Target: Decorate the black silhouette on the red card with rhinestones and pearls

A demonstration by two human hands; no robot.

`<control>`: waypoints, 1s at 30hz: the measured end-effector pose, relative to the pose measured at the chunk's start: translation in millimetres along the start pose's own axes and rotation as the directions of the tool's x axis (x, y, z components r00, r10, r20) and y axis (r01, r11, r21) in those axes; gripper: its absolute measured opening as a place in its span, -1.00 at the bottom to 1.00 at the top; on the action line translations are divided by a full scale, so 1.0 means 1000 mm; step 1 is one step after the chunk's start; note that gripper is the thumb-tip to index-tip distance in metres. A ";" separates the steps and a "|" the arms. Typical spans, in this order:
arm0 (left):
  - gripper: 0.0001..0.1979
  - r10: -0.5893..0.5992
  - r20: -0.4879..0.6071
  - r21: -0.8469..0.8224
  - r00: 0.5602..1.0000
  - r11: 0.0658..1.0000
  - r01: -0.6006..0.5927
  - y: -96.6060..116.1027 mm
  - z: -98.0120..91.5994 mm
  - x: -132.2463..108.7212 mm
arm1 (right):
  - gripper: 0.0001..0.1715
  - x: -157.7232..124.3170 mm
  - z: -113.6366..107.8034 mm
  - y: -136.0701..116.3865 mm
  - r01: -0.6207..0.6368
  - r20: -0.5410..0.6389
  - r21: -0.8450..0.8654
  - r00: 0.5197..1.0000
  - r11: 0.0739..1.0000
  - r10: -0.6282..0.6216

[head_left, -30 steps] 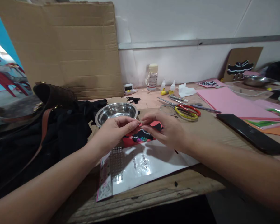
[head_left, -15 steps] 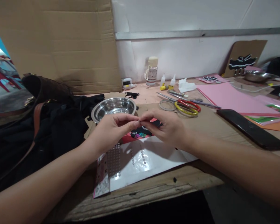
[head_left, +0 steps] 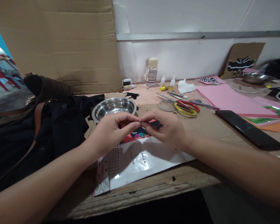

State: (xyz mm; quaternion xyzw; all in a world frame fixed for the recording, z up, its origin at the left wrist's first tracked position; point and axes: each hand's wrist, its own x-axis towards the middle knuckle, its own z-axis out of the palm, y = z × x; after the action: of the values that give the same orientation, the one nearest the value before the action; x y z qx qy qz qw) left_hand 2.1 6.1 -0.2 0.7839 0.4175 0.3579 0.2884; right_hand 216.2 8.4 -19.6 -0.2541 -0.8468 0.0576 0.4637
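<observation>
Over the red-and-black piece (head_left: 130, 138), left hand (head_left: 110, 130) and right hand (head_left: 166, 129) meet, thumb and index tips pinched together; whatever they grip, too small for me to make out. Piece partly hidden by both hands: white beads, magenta-and-green cluster (head_left: 139, 135) showing. Nearer, white sheet (head_left: 128, 176) with pearl rows; farther, steel bowl (head_left: 98, 109), rim partly covered.

Black phone (head_left: 249, 130) at right, capped bottle (head_left: 152, 72) near wall (head_left: 177, 15), dark bag (head_left: 52, 87) at left.

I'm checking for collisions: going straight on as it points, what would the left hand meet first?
The left hand would most likely meet the right hand first; they look nearly touching, though exact depth is unclear.
</observation>
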 end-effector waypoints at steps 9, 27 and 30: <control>-0.76 -0.035 -0.002 -0.011 0.999 0.999 0.035 0.003 0.000 0.001 | -0.93 0.000 0.000 0.002 -0.025 -0.013 0.036 1.000 0.999 0.025; -0.86 0.073 0.010 0.052 0.997 0.996 -0.074 0.001 0.001 0.001 | -0.88 -0.001 0.003 -0.001 0.014 0.002 0.061 1.000 0.998 -0.014; -0.86 0.068 0.018 0.037 0.998 0.997 -0.068 0.000 0.001 0.001 | -0.87 -0.001 0.002 -0.001 -0.003 -0.002 0.074 1.000 0.997 0.003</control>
State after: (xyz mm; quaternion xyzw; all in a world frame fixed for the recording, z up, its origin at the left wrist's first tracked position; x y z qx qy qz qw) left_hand 3.5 6.4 -0.6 0.8058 0.3948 0.3530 0.2648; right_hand 214.3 7.3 -21.5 -0.2383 -0.8433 0.0893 0.4734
